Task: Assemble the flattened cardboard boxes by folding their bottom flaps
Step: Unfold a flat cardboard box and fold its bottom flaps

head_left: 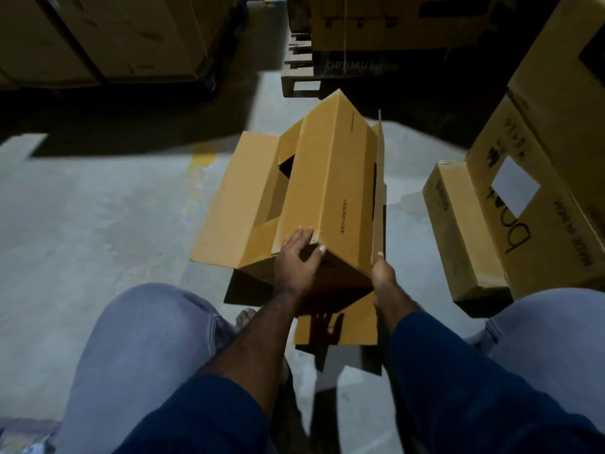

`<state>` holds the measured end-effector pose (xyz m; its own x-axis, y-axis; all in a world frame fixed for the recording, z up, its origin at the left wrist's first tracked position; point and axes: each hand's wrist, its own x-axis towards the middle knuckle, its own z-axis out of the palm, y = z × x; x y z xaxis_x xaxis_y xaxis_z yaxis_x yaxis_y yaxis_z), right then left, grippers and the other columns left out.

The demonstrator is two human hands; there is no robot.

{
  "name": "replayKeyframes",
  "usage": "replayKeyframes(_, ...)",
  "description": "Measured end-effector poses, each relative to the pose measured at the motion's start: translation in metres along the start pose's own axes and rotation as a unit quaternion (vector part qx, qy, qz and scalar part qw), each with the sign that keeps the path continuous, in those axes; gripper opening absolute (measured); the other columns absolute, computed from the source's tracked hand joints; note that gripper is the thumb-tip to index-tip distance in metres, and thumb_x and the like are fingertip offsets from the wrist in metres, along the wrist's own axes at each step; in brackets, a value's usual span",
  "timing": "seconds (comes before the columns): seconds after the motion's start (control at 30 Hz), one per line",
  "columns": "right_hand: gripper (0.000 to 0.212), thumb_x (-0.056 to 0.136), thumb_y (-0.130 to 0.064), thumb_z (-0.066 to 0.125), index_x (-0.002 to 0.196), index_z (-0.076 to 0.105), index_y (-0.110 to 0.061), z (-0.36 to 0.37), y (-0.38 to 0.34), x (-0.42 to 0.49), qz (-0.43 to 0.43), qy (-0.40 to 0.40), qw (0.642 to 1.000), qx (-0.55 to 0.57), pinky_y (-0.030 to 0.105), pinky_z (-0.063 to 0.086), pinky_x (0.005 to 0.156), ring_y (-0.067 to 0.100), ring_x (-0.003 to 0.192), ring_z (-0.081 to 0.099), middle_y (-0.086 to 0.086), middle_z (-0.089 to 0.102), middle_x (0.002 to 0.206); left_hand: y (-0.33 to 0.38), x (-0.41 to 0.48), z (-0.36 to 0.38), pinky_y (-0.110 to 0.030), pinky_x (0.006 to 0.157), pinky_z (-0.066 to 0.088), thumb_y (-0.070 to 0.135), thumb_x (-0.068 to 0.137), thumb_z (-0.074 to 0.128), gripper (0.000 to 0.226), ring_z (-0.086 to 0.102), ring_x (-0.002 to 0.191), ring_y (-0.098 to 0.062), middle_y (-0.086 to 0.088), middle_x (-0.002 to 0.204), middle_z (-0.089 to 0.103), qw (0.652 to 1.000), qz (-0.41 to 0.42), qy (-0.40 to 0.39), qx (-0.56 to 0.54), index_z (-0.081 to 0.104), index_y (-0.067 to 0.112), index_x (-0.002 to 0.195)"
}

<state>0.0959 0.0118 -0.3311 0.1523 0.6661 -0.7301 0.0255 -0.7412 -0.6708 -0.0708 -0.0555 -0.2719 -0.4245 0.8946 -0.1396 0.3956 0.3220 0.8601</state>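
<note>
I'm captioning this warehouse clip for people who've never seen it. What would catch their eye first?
The tan ceiling fan box stands out in the centre, lit against the dim concrete floor, with its flaps splayed open. The left hand grips its near corner, while the right hand holds a side flap upright on the box's right. Larger printed cartons crowd the right edge.

Printed cartons [550, 224] stood at the right on the grey floor [98, 208]. Farther off, a pallet [299, 65] carried stacked boxes [393, 24].
</note>
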Motion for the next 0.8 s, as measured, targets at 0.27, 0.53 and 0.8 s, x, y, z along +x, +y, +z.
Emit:
replayKeyframes(0.27,0.075,0.095,-0.067,0.051,0.157,0.035,-0.028,0.029,-0.050,-0.041,-0.278,0.081,0.938,-0.193,0.052,0.039,0.112,0.033,0.140,0.042,0.009,0.041,0.157,0.008,-0.003,0.022,-0.042,0.122,0.028,0.028,0.101,0.061,0.043,0.036,0.145,-0.010,0.010,0.154,0.048,0.981,0.008,-0.195,-0.008,0.056,0.028,0.143)
replayKeyframes(0.53,0.117,0.070,-0.060,0.085,0.158,0.014,-0.034,-0.015,-0.011,-0.012,-0.108,0.063,0.906,-0.404,0.065,0.024,0.118,0.047,0.150,0.015,0.018,0.000,0.168,-0.004,-0.005,0.016,-0.028,0.057,0.044,0.053,0.091,0.068,0.047,0.064,0.082,-0.023,-0.003,0.089,0.069,0.955,-0.272,0.117,-0.010,0.067,0.006,0.090)
replayKeyframes(0.8,0.144,0.056,-0.079,0.081,0.162,-0.005,-0.032,-0.010,0.004,-0.006,-0.110,0.047,0.887,-0.447,0.068,0.009,0.121,0.047,0.154,-0.008,0.021,-0.020,0.167,-0.029,0.027,-0.001,-0.041,0.096,0.053,0.038,0.086,0.080,0.063,0.059,0.120,-0.032,-0.005,0.140,0.059,0.951,-0.264,0.122,-0.108,0.054,0.020,0.140)
